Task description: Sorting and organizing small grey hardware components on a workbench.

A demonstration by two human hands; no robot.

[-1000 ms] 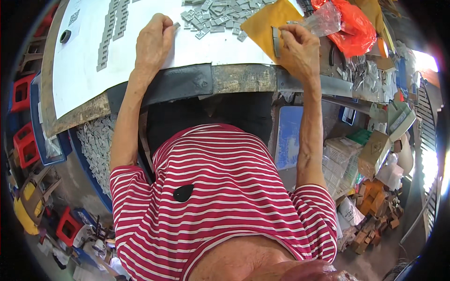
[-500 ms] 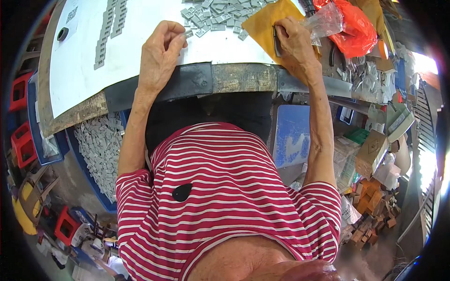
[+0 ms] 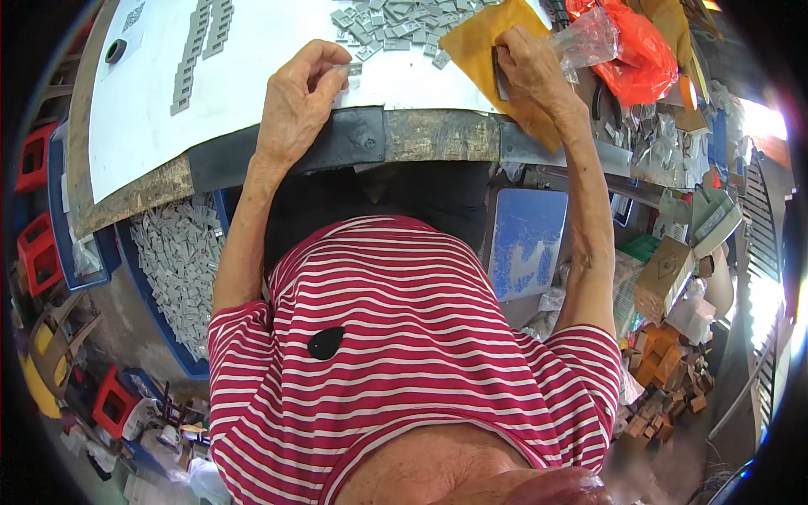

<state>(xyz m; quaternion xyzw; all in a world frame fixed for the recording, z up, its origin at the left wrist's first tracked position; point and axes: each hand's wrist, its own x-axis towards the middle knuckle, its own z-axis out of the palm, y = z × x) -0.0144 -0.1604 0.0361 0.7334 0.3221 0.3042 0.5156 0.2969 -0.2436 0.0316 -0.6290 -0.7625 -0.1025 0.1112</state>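
Fingers of the left hand bent inward, thumb and forefinger almost meeting, a small grey piece pinched at the tips. Fingers of the right hand curled closed on a dark strip; part of that grip hidden. Worktop: worn wood, dark bands along the front edge, much of it under a white sheet. Blue tub full of grey pieces, low down, below the left end of the front edge. Yellow paper under the right hand, one corner over the front edge. Heap of grey pieces beyond and between the hands. Red plastic bag right of the yellow paper. Two stepped rows of grey pieces, side by side, toward the left edge. Dark strip against the yellow paper. Black ring nearer the left edge. Small grey piece just short of the heap, near the front edge.
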